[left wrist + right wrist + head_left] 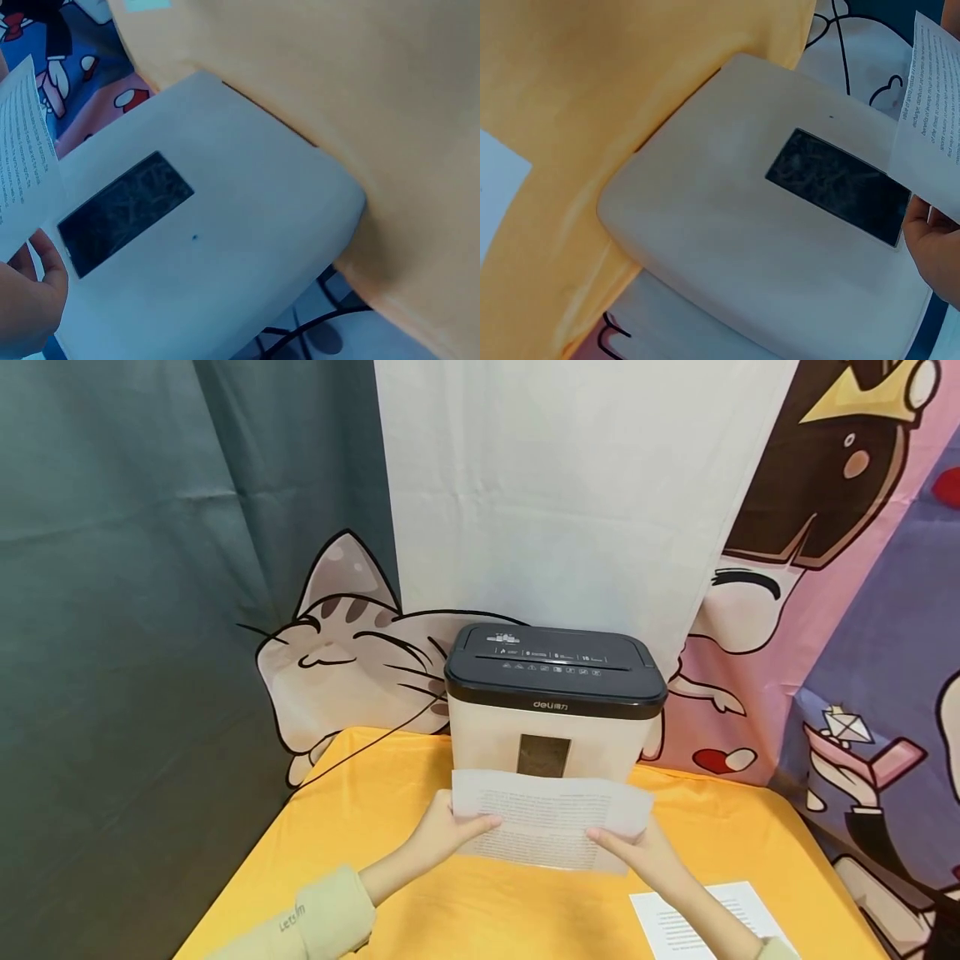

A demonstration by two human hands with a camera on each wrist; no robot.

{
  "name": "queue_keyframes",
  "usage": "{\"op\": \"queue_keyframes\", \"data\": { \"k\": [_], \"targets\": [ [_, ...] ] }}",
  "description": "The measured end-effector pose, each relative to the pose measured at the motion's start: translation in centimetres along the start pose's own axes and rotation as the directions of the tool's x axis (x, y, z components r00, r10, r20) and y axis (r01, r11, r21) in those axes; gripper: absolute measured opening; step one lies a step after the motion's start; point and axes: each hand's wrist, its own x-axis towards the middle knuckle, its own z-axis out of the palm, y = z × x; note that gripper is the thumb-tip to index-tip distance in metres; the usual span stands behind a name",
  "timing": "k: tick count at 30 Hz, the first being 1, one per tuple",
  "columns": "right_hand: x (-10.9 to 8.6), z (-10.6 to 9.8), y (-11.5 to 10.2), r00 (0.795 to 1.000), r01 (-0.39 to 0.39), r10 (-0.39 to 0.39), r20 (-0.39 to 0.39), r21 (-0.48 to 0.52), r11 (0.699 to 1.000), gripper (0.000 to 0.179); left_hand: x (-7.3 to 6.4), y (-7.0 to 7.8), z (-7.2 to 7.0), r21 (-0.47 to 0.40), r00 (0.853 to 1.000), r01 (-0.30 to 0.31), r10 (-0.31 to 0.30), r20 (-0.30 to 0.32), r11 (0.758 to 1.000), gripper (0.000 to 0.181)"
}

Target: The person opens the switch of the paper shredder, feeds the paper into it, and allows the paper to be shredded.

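A printed sheet of paper (551,827) is held up in front of the paper shredder (480,727), apart from its slot. My left hand (444,828) pinches the sheet's left edge, thumb on the near face. At the opposite edge, my right hand (641,852) grips it the same way. The shredder has a dark top with a narrow slot and a white body. In the left wrist view its dark window (124,214) shows shreds inside. Part of the sheet (930,127) and the right fingers (930,240) appear at the right wrist view's edge.
A second printed sheet (712,918) lies on the yellow tablecloth (525,918) at the front right, partly under my right forearm. A thin black cord (367,745) runs left from the shredder. Cartoon-printed curtains (570,485) hang right behind the table.
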Motion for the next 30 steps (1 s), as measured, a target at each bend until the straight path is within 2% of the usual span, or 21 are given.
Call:
{"op": "queue_keyframes", "data": {
  "k": [2,7,12,18,24,30],
  "targets": [
    [0.1,-0.3,-0.4,0.999,0.039,-0.039,0.01,-0.006,0.999,0.034,0.1,0.4,-0.1,-0.001,1.0,-0.03,0.03,0.008,1.0,0.027],
    [0.5,-1.0,-1.4,0.999,0.045,-0.045,0.002,-0.066,0.997,0.032,0.5,1.5,-0.2,0.02,0.995,-0.103,0.103,0.002,0.995,0.025],
    [1.2,-1.7,-2.5,0.997,0.078,-0.08,-0.016,-0.085,0.993,0.03,1.1,2.6,-0.4,0.031,0.989,-0.144,0.144,-0.016,0.989,0.024],
    [2.0,-2.4,-3.4,0.988,0.14,-0.146,-0.045,-0.112,0.984,0.03,2.0,3.8,-0.9,0.064,0.986,-0.156,0.159,-0.04,0.986,0.025],
    [3.0,-3.3,-4.0,0.967,0.236,-0.248,-0.051,-0.178,0.955,0.024,3.2,4.7,-1.6,0.119,0.984,-0.161,0.169,-0.063,0.98,0.025],
    [3.9,-4.2,-4.8,0.958,0.265,-0.281,-0.055,-0.193,0.945,0.015,4.2,5.7,-2.4,0.169,0.979,-0.165,0.182,-0.088,0.972,0.022]
  ]
}}
